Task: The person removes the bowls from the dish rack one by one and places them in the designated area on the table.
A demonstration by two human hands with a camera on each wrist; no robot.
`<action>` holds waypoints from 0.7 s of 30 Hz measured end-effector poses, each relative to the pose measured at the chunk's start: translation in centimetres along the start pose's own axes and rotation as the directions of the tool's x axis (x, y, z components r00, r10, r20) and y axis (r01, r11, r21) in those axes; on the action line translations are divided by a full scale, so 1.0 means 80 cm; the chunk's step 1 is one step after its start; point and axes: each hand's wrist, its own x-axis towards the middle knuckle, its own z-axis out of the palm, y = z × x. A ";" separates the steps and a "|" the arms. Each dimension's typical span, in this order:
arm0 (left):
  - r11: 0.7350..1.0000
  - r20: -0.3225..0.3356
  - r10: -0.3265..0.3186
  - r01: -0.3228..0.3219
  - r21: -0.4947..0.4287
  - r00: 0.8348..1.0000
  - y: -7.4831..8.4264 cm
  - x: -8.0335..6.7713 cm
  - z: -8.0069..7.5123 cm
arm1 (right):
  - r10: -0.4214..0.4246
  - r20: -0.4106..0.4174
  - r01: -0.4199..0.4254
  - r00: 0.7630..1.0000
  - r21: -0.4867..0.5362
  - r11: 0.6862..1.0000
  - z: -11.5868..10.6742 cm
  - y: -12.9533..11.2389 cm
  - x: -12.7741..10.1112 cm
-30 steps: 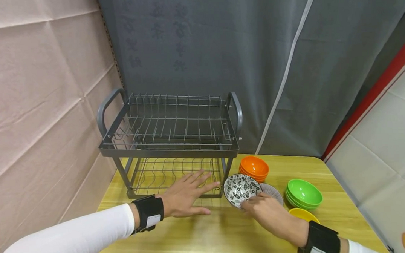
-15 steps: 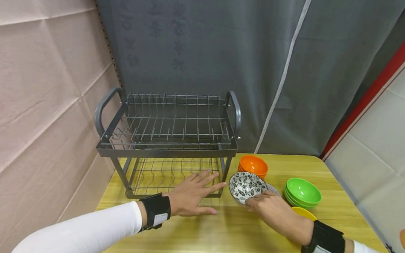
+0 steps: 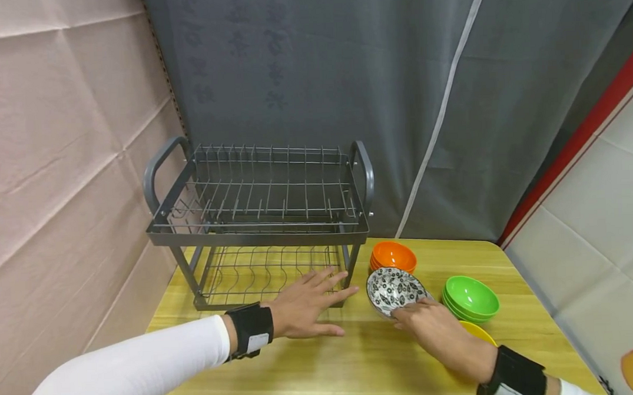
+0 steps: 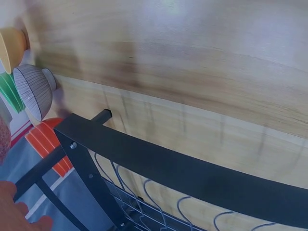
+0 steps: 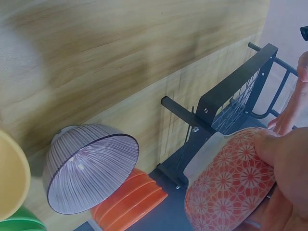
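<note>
My right hand [image 3: 436,332] grips the near rim of a bowl [image 3: 393,291], black-and-white leaf pattern inside and, in the right wrist view, red flower pattern outside [image 5: 226,190]. It is held above the table, thumb on its outer side. My left hand [image 3: 309,307] is spread flat, palm down, above the table before the dish rack [image 3: 260,240], holding nothing. A grey striped bowl [image 5: 91,166] shows in both wrist views; the held bowl and right hand hide it almost entirely in the head view.
Stacked orange bowls [image 3: 393,256] stand behind the held bowl, right of the rack. Stacked green bowls [image 3: 472,298] are farther right. A yellow bowl [image 3: 478,333] is partly hidden by the right forearm. A pinkish cloth wall [image 3: 66,173] rises at left, a grey curtain [image 3: 300,74] behind.
My right hand has carried the patterned bowl a little to the right, over the striped bowl. My left hand has drifted slightly right, still spread. The head view has shifted a little.
</note>
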 end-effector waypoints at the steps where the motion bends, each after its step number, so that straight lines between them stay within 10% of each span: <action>1: 1.000 0.005 0.000 0.000 -0.007 1.000 0.002 0.001 0.000 | 0.002 0.004 -0.002 1.000 -0.001 1.000 0.000 0.001 -0.001; 21: 0.997 -0.050 0.074 -0.073 0.037 0.996 0.020 0.020 0.016 | 0.099 0.098 -0.104 0.990 0.039 0.994 0.004 0.020 -0.023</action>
